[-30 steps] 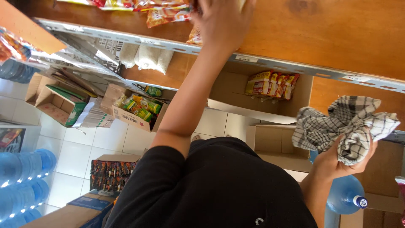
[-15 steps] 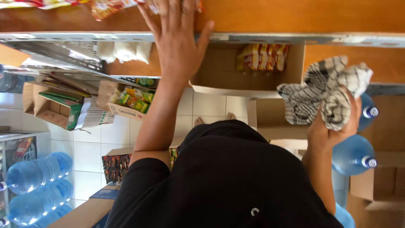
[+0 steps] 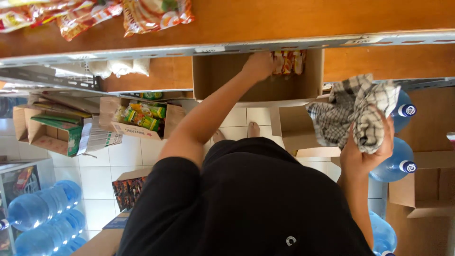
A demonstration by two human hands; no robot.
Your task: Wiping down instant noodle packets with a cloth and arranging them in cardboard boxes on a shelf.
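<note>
My left hand (image 3: 258, 66) reaches into an open cardboard box (image 3: 213, 78) on the lower wooden shelf. It rests against a row of orange and red snack packets (image 3: 289, 61) inside the box; its fingers are hidden, so I cannot tell whether it grips them. My right hand (image 3: 365, 151) is raised at the right, shut on a crumpled black-and-white checked cloth (image 3: 353, 111). My black shirt fills the lower middle of the view.
The upper wooden shelf with a metal front rail (image 3: 142, 51) carries snack bags (image 3: 156, 12). Open cartons of goods (image 3: 137, 118) stand on the white tiled floor at left. Large blue water bottles lie at lower left (image 3: 42, 213) and at right (image 3: 393, 163).
My left hand has dropped from the upper shelf's edge down into the cardboard box beside the packets. My right hand, still holding the cloth, has stayed at the right.
</note>
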